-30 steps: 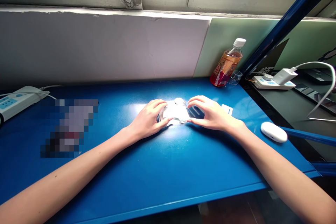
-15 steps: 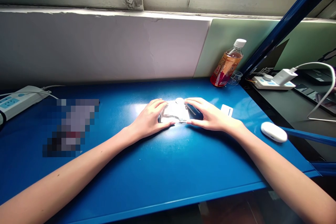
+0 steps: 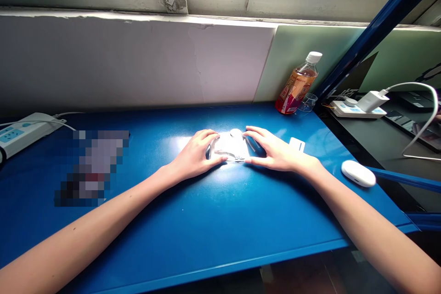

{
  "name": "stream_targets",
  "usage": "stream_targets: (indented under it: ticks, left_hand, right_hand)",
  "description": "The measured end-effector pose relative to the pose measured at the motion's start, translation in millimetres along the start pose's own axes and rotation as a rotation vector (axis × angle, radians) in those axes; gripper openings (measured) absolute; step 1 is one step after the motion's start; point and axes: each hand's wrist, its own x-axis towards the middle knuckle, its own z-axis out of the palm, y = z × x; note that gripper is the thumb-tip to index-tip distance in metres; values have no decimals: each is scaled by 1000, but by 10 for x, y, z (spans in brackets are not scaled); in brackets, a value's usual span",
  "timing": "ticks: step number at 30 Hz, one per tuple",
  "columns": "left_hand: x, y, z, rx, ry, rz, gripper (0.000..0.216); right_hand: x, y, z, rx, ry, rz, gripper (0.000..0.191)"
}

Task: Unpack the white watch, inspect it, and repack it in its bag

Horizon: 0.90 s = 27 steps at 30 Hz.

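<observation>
A small, flat, clear-edged packet (image 3: 230,146) with something white in it lies on the blue table, so bright with glare that its contents cannot be made out. My left hand (image 3: 200,154) curves round its left end, fingertips at the far edge and thumb at the near edge. At the right end, my right hand (image 3: 267,149) grips in the same way, with the thumb on the near corner and a finger at the far corner. One finger of the right hand is lifted. A white round piece (image 3: 236,133) shows at the packet's far edge.
A drink bottle (image 3: 298,83) stands at the back right beside a clear plastic cup (image 3: 308,102). A white card (image 3: 296,145) and a white oval case (image 3: 358,173) lie to the right. Power strips (image 3: 31,133) and a blurred-out object (image 3: 99,161) are leftward.
My right hand's finger has lifted slightly and spread from the others. The left hand and the packet stay nearly in place.
</observation>
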Motion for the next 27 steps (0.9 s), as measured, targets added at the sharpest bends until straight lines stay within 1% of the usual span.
stream_targets:
  ticks: [4, 8, 14, 21, 27]
  left_hand:
    - [5, -18, 9, -5, -1, -3, 76]
    - [6, -38, 15, -7, 4, 10, 78]
    - [3, -40, 12, -18, 10, 18, 78]
    - [4, -37, 13, 15, 11, 32, 80]
    - [-4, -1, -3, 86, -19, 65, 69]
  right_hand:
    - [0, 6, 7, 5, 4, 4, 79]
    - [-1, 19, 24, -7, 25, -11, 79]
    - [-2, 15, 17, -37, 3, -5, 84]
    - [8, 16, 21, -18, 20, -14, 80]
    - [1, 18, 11, -29, 3, -16, 78]
